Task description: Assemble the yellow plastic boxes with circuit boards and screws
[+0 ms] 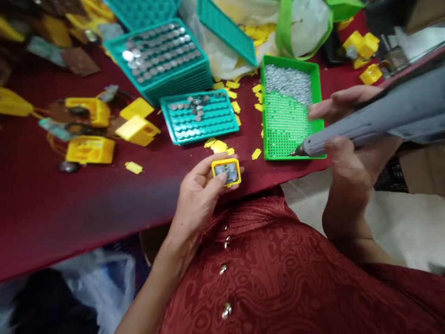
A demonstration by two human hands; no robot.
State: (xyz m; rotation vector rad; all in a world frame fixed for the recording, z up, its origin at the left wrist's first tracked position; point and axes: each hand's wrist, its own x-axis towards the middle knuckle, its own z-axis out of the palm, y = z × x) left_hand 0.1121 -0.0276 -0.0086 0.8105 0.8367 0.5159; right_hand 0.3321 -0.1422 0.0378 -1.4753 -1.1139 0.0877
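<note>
Near the table's front edge, my left hand (pixel 200 192) grips a small square yellow plastic case (pixel 239 172), its open side turned up and grey parts showing inside. The thumb presses on those parts. My right hand (pixel 351 162) is wrapped round a grey electric screwdriver (pixel 368 118). Its bit (pixel 295 151) points down at the near end of a green tray (pixel 267 116). Rows of small holes cover that tray, and a heap of small silvery screws (pixel 288 83) lies at its far end. Whether the bit touches a screw I cannot tell.
A teal tray (pixel 205 131) with button cells lies left of the green tray, beside a stack of teal trays (pixel 181 76). Small yellow covers (pixel 219 146) are scattered between. Yellow cases with wires (pixel 92 149) lie further left on the red tablecloth (pixel 104 195).
</note>
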